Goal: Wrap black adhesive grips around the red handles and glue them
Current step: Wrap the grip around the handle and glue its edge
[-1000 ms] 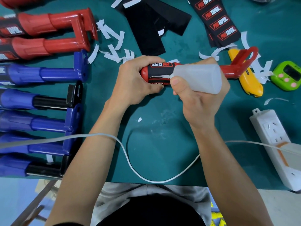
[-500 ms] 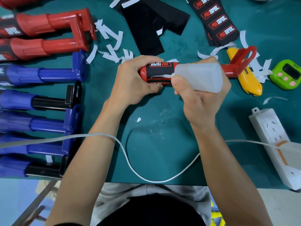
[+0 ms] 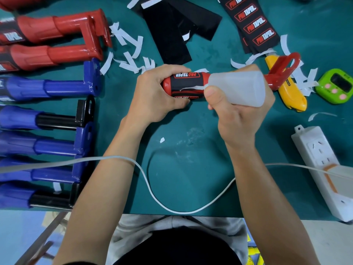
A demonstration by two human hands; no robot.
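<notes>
Scarcely different from half a second ago: still clasping the capped end of the red handle (image 3: 166,84) in the left hand (image 3: 154,94) over the teal bench (image 3: 191,131), black grip (image 3: 179,84) partly wrapped, white backing lifting at its seam. Still pinching the translucent glue bottle (image 3: 240,88) in the right hand (image 3: 238,119), nozzle at that seam, hiding the middle of the handle. Hemmed in by paper scraps (image 3: 139,45), a yellow utility knife (image 3: 292,94), a green timer (image 3: 334,87) and a white cable (image 3: 57,163) across the left forearm.
</notes>
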